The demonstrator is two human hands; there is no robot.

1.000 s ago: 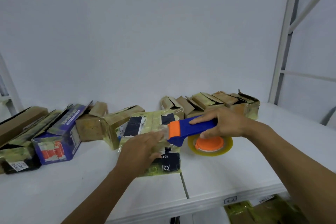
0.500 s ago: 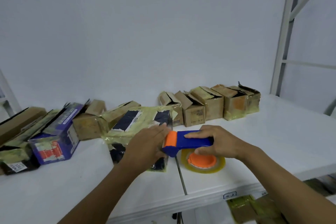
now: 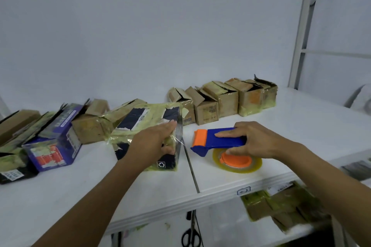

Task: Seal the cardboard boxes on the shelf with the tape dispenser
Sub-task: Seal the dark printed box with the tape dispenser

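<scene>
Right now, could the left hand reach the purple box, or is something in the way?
Probably yes, but not at once: the left hand grips the dark box. The purple box stands to its left with its front side uncovered, so after letting go the way looks free.

Glossy, wrinkled yellowish tape (image 3: 124, 136) covers the dark cardboard box (image 3: 138, 115). The blue-and-orange plastic tape dispenser (image 3: 209, 139) looks smooth, the white shelf (image 3: 301, 126) matt.

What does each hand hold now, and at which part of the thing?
The left hand grips the dark taped box at its right end. The right hand grips the tape dispenser by its blue handle.
</scene>
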